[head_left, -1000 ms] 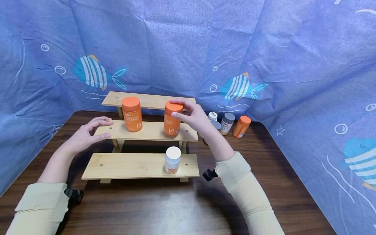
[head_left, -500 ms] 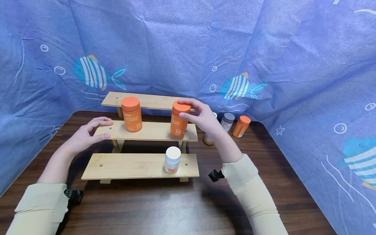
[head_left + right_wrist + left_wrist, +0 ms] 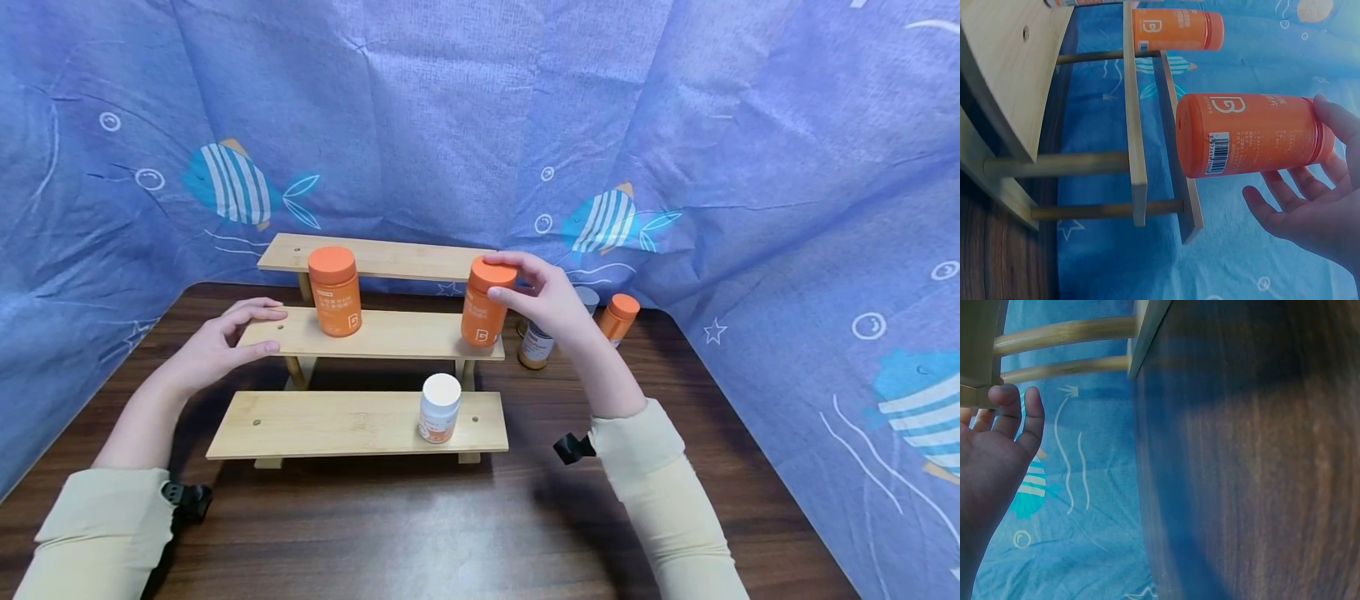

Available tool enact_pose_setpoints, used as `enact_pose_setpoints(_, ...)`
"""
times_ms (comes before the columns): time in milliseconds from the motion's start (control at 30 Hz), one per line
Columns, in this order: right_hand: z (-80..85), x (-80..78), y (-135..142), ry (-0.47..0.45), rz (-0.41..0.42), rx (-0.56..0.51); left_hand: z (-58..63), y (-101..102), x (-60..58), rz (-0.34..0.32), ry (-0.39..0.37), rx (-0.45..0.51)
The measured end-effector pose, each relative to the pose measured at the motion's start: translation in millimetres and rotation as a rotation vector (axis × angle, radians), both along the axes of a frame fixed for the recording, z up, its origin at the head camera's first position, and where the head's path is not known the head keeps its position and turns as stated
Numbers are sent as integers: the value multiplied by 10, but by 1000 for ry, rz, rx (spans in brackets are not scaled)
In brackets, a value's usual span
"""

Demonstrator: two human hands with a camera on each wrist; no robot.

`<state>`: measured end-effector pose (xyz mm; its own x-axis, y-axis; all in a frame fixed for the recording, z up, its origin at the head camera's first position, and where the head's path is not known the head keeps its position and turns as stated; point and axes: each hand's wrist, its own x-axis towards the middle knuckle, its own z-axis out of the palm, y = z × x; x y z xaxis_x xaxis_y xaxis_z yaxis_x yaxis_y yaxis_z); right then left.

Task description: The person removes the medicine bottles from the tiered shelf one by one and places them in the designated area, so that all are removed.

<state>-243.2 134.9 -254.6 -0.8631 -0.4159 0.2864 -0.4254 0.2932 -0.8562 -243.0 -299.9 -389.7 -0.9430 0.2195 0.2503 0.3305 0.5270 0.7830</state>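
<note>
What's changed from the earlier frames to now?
The right hand has carried its orange bottle rightward, toward the right end of the middle shelf; nothing was let go. The left hand, the other orange bottle and the white bottle stayed put.

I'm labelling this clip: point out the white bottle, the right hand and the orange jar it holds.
White bottle [image 3: 439, 414], head view: its body.
Right hand [image 3: 553, 298], head view: back of hand.
Held orange jar [image 3: 1249, 134], right wrist view: printed side.

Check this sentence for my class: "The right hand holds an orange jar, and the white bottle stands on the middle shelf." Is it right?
The shelf is wrong: the head view shows the white bottle on the lowest shelf. The right hand does hold an orange jar.
</note>
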Motion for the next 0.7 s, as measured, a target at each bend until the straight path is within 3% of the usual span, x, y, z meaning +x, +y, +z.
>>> enact_pose_setpoints(333, -144, -204, 290, 43, 19, -30, 28, -11, 16, 12, -1, -21)
enact_pose_setpoints(700, -169, -229, 557, 41, 30, -42, 16, 18, 24, 1, -1, 1)
